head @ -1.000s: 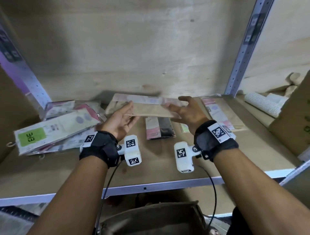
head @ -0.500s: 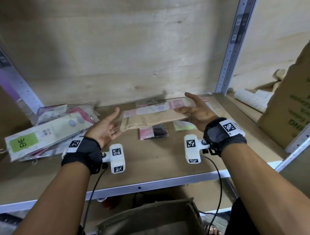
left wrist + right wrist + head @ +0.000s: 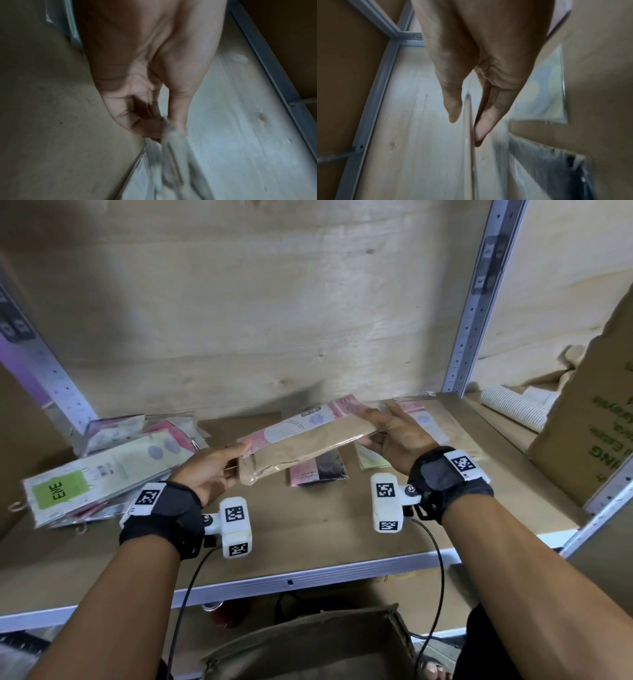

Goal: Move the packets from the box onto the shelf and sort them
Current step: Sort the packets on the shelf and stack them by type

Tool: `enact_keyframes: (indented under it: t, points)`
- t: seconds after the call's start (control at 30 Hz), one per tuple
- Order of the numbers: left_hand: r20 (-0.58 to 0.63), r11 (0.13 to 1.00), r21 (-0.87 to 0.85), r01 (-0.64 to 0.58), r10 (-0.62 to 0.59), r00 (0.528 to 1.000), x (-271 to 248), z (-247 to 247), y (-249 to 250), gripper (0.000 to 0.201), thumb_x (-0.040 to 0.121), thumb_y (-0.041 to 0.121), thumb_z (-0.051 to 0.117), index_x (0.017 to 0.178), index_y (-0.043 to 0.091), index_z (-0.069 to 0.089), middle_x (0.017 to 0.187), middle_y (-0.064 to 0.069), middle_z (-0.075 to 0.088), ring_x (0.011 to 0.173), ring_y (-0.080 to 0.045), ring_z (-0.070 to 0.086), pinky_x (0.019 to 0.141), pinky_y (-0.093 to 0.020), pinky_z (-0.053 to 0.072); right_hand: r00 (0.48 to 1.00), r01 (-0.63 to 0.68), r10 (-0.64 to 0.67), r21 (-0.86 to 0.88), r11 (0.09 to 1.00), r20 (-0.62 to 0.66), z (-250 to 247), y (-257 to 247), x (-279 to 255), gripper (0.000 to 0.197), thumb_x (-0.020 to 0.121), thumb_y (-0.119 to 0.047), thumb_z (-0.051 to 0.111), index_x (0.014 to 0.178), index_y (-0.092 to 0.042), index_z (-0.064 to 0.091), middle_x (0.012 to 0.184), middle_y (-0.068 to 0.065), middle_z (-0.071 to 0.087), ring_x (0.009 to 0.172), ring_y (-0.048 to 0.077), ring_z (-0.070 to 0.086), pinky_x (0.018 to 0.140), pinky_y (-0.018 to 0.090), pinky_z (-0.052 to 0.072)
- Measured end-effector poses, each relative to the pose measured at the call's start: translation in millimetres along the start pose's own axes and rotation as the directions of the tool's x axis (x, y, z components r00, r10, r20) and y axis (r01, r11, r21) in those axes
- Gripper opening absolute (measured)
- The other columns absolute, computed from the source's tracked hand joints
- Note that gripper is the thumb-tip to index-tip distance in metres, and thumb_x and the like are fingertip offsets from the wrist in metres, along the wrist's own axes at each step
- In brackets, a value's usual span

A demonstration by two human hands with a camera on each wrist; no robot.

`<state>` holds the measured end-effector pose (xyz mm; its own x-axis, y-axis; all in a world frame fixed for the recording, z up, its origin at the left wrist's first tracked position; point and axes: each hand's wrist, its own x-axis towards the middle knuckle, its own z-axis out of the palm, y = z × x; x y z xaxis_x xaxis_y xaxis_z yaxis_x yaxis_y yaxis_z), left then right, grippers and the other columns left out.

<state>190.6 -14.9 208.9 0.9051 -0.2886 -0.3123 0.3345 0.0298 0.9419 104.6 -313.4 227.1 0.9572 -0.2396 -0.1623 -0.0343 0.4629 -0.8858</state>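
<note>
Left hand: I have my left hand (image 3: 209,470) pinching the near-left end of the tan packet (image 3: 301,450); from the left wrist camera my thumb and fingers (image 3: 150,129) close on the packet's blurred edge.
Right hand: my right hand (image 3: 394,436) clamps the far-right end, thumb on one face and fingers (image 3: 484,121) on the other, with the packet seen edge-on between them in the right wrist view.
Held packet: a long clear sleeve with tan contents and a pink and white card, held off the shelf board (image 3: 308,529) between both hands, tilted so the right end sits higher and further back.
Below it: a small pink and black packet (image 3: 317,472) lies flat on the board, just under the held one.
Right of that: a pale green packet (image 3: 371,458) lies partly hidden by my right hand, and more pink and white packets (image 3: 424,419) lie behind the hand.
Left pile: a loose heap of packets, the top one bearing a green label (image 3: 58,491), lies well apart on the left of the board.
Box: the brown box (image 3: 308,645) sits below the shelf edge, near my body.
Right bay: past the metal upright (image 3: 476,313), a cardboard carton (image 3: 592,419) and a striped roll (image 3: 510,409).
</note>
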Motion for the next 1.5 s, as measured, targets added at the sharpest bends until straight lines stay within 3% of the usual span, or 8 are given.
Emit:
enact_keyframes:
  t: [0.1, 0.33, 0.53, 0.67, 0.8, 1.0, 1.27, 1.5]
  points:
    - [-0.004, 0.989, -0.147, 0.021, -0.022, 1.000, -1, 2, 3, 0.031, 0.093, 0.015, 0.065, 0.121, 0.004, 0.062, 0.116, -0.015, 0.069, 0.098, -0.022, 0.068, 0.061, -0.026, 0.060, 0.998, -0.036, 0.030, 0.132, 0.991, 0.047, 7, 4, 0, 0.022, 0.088, -0.021, 0.073, 0.104, -0.009, 0.065, 0.107, 0.020, 0.073, 0.097, 0.028, 0.074, 0.076, 0.034, 0.061]
    - [0.102, 0.983, -0.179, -0.046, 0.065, 0.993, -4, 19, -2, 0.022, 0.088, -0.002, 0.066, 0.109, 0.005, 0.067, 0.112, -0.013, 0.073, 0.092, -0.018, 0.075, 0.070, -0.023, 0.060, 0.958, -0.053, 0.118, -0.244, 0.968, 0.260, 38, 26, -7, 0.038, 0.083, -0.012, 0.077, 0.118, -0.020, 0.064, 0.108, 0.011, 0.074, 0.094, 0.029, 0.074, 0.078, 0.039, 0.061]
    - [0.159, 0.994, 0.055, -0.097, 0.087, 0.983, -11, 33, -10, 0.033, 0.075, -0.005, 0.079, 0.104, 0.010, 0.071, 0.106, -0.011, 0.077, 0.091, -0.019, 0.075, 0.070, -0.023, 0.060, 0.980, 0.014, 0.066, -0.398, 0.917, 0.186, 51, 32, -12, 0.037, 0.084, 0.002, 0.073, 0.111, -0.019, 0.058, 0.105, 0.012, 0.067, 0.077, 0.023, 0.069, 0.057, 0.031, 0.061]
    - [0.200, 0.983, 0.154, -0.094, 0.062, 0.978, -10, 31, -9, 0.032, 0.079, 0.008, 0.079, 0.109, 0.014, 0.071, 0.105, -0.005, 0.077, 0.092, -0.016, 0.075, 0.069, -0.022, 0.060, 0.962, -0.025, 0.148, -0.464, 0.885, 0.231, 46, 30, -12, 0.053, 0.085, 0.004, 0.070, 0.133, -0.009, 0.053, 0.100, 0.010, 0.069, 0.080, 0.022, 0.069, 0.057, 0.027, 0.058]
    - [-0.019, 0.988, 0.001, -0.157, 0.157, 0.987, -2, 20, -5, 0.019, 0.089, 0.020, 0.072, 0.107, 0.015, 0.069, 0.096, -0.003, 0.078, 0.090, -0.019, 0.075, 0.068, -0.027, 0.061, 0.922, -0.008, 0.231, -0.584, 0.812, 0.309, 42, 25, -15, 0.042, 0.090, 0.001, 0.065, 0.131, -0.006, 0.058, 0.102, 0.008, 0.068, 0.078, 0.014, 0.064, 0.057, 0.022, 0.051]
    - [-0.304, 0.961, -0.136, -0.241, 0.191, 0.933, 7, -10, -1, 0.019, 0.087, 0.035, 0.074, 0.098, 0.019, 0.069, 0.079, 0.005, 0.077, 0.076, -0.008, 0.073, 0.075, -0.026, 0.058, 0.969, 0.005, 0.143, -0.599, 0.801, 0.200, 28, 17, -13, 0.028, 0.090, -0.005, 0.068, 0.117, 0.000, 0.065, 0.087, 0.011, 0.068, 0.070, 0.017, 0.060, 0.058, 0.025, 0.047]
    - [-0.169, 0.972, -0.001, -0.236, 0.233, 0.958, 7, -14, -5, 0.010, 0.088, 0.027, 0.073, 0.091, 0.017, 0.072, 0.083, -0.004, 0.079, 0.072, -0.012, 0.074, 0.064, -0.022, 0.057, 0.991, 0.006, -0.061, -0.426, 0.905, -0.117, 11, 13, -3, 0.031, 0.083, -0.010, 0.076, 0.112, -0.003, 0.066, 0.090, 0.010, 0.066, 0.070, 0.018, 0.057, 0.058, 0.024, 0.046]
    - [-0.239, 0.918, 0.266, -0.295, 0.359, 0.902, 9, -3, -7, 0.041, 0.091, 0.049, 0.063, 0.066, 0.017, 0.067, 0.076, -0.014, 0.067, 0.053, -0.015, 0.051, 0.051, -0.021, 0.039, 0.981, 0.008, -0.086, -0.404, 0.915, -0.176, 4, 13, 0, 0.014, 0.088, -0.013, 0.072, 0.098, -0.006, 0.065, 0.087, 0.010, 0.072, 0.064, 0.017, 0.070, 0.053, 0.025, 0.057]
